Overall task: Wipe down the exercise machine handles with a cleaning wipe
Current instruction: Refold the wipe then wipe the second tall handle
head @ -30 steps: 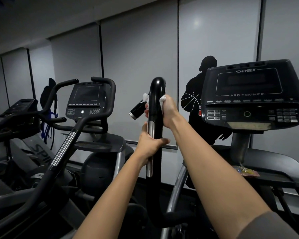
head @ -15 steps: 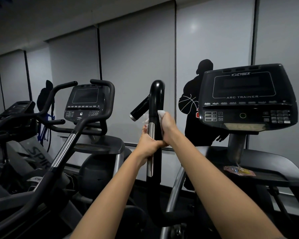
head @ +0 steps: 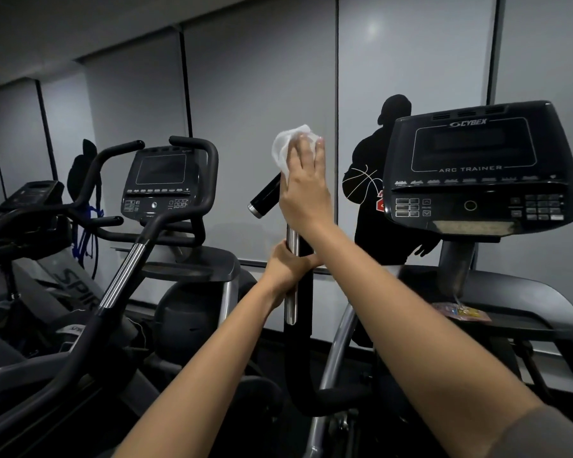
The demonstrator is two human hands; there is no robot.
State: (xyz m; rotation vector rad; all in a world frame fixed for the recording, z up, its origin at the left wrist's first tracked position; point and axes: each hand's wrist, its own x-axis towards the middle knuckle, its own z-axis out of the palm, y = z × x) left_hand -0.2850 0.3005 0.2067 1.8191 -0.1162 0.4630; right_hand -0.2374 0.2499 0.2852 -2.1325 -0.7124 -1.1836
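Observation:
A black upright handle (head: 299, 342) of the arc trainer rises in the middle of the view, with a silver metal strip on its left side and a short black side grip (head: 264, 196) sticking out to the left. My left hand (head: 286, 266) is closed around the handle at the silver strip. Higher up, my right hand (head: 306, 183) presses a white cleaning wipe (head: 286, 145) over the handle's curved top, fingers pointing up. The top of the handle is hidden under the wipe and hand.
The arc trainer's black console (head: 477, 170) stands to the right, above a tray (head: 510, 320) holding a small wrapper (head: 460, 312). A second machine with its console (head: 161, 183) and curved black handles (head: 129, 246) is on the left. Grey wall panels lie behind.
My right hand slid down the handle toward my left hand, then back up to cover the curved top with the wipe. The left hand has kept its grip on the silver strip.

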